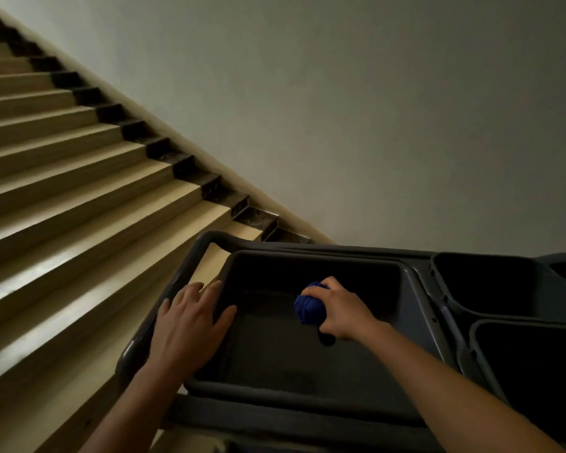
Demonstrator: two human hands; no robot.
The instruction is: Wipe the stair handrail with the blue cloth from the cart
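The right hand (342, 313) grips the bunched dark-blue cloth (308, 307) over the grey plastic cart tray (406, 273), right of the open left hand (190, 325); no handrail shows.

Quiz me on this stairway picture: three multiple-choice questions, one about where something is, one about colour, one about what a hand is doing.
1. Where is the cloth?
A. on a stair
B. over the cart's big tray
C. in a right-side bin

2. What colour is the cloth?
A. blue
B. yellow
C. white

3. What is the left hand doing?
A. gripping the cloth
B. resting open on the tray's left rim
C. hanging out of view

Answers: 1 B, the right hand holds it above the tray; 2 A, it is deep blue; 3 B, its fingers lie spread on the rim.
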